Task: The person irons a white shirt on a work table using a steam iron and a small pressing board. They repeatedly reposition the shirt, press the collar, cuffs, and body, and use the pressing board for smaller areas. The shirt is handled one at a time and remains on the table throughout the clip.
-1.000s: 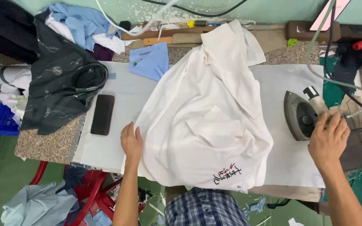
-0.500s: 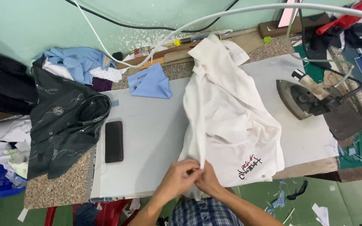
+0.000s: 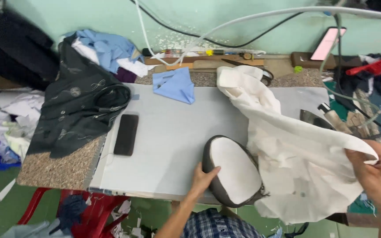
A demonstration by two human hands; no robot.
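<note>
Pressing pad (image 3: 234, 169) and white garment (image 3: 296, 158) in hand
Left hand (image 3: 202, 178) grips the oval pad, long axis toward lower right; right hand (image 3: 378, 174) pinches the garment's edge.

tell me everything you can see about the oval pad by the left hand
The oval pad has a white cloth top and a dark rim. It looks firm and padded. It lies flat near the front edge of the board, tilted diagonally. The left hand grips its near-left edge. The white shirt drapes against its right side.
</note>
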